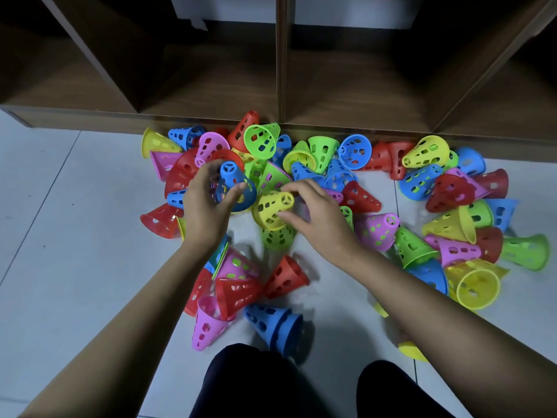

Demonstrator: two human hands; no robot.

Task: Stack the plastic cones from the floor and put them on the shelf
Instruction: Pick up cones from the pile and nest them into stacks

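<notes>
blue cone [233, 188]: held above the pile, narrow end up and toward the shelf [280, 86].
yellow cone [271, 210]: just right of the blue cone, tilted, over a green cone [277, 238].
left hand [208, 206]: fingers and thumb curl round the blue cone; the forearm comes in from the lower left.
right hand [316, 212]: thumb and fingers pinch the yellow cone near its narrow end.
pile of cones [355, 152]: many colours, mostly on their sides, on the floor [60, 236] in front of the shelf.
hard to see: the left fingers are blurred; both forearms partly cover some cones; the knees [241, 381] are cut off at the bottom edge.
</notes>
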